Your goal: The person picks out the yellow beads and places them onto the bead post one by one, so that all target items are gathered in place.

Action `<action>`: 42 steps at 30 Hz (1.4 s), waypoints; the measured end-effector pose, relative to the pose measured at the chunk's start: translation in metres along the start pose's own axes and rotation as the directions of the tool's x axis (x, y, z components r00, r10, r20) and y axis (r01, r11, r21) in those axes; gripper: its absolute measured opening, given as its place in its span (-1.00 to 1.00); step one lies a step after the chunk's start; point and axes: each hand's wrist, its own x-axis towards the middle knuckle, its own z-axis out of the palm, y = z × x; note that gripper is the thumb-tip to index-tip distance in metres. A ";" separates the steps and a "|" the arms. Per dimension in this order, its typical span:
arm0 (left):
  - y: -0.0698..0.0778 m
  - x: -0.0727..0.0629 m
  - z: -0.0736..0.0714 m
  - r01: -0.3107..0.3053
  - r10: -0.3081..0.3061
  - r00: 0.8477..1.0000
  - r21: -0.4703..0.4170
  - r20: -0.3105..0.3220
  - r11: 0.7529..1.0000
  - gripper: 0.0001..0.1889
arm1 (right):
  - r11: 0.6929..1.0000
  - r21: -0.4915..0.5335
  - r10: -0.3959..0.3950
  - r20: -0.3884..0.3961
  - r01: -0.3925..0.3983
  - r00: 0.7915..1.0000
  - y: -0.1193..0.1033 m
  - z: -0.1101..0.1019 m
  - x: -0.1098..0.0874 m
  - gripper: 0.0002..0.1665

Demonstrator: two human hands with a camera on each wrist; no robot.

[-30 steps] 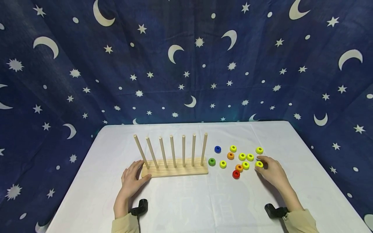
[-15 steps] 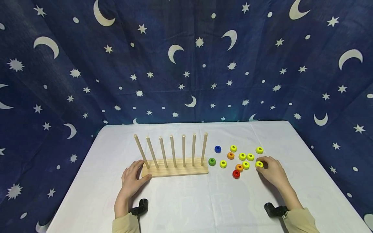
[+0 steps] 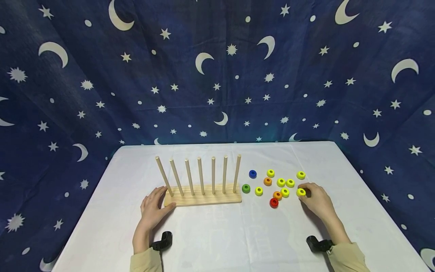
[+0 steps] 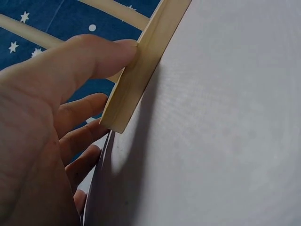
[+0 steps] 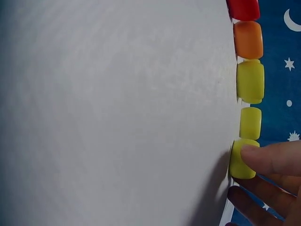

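Note:
A wooden peg stand [image 3: 204,200], its row of several upright dowels on a flat base, stands left of the table's middle. My left hand [image 3: 153,209] holds the base's left end, thumb on the front edge and fingers at the end and behind. In the left wrist view the thumb [image 4: 106,56] presses the base [image 4: 136,77]. At the right, my right hand [image 3: 317,200] pinches a yellow ring-shaped bead [image 3: 300,192] low at the table. The right wrist view shows the thumb against the bead's side [image 5: 240,162], fingers partly hidden behind.
Between stand and right hand lie loose beads: a blue one [image 3: 252,174], a green one [image 3: 246,188], a red one [image 3: 273,203], two orange ones [image 3: 267,181] and several yellow ones [image 3: 281,182]. A white cloth covers the table [image 3: 210,238]; a starry blue curtain [image 3: 190,102] hangs behind.

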 end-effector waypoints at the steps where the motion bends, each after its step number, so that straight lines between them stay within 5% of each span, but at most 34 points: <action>1: 0.000 0.000 0.000 -0.002 0.002 1.000 -0.004 -0.006 1.000 -0.21 | 1.000 -0.002 -0.004 0.003 0.004 1.000 0.000 0.000 0.000 -0.56; 10: -0.002 -0.002 0.000 -0.003 0.002 1.000 -0.018 -0.021 1.000 -0.21 | 1.000 -0.016 -0.017 0.006 0.018 1.000 -0.002 -0.001 0.001 -0.57; 23: 0.004 0.000 -0.002 0.019 -0.018 1.000 -0.032 0.011 0.999 -0.20 | 0.998 0.012 0.063 0.054 -0.064 0.997 -0.002 -0.008 0.006 -0.50; 29: 0.003 0.000 -0.002 0.028 -0.028 0.999 -0.029 0.022 0.999 -0.20 | 1.000 -0.005 0.029 -0.004 -0.029 1.000 0.010 0.000 0.013 -0.54; 42: 0.003 0.001 0.000 0.019 -0.019 1.000 -0.022 -0.014 1.000 -0.21 | 0.996 0.071 -0.048 -0.014 0.049 0.999 -0.033 -0.028 0.001 -0.51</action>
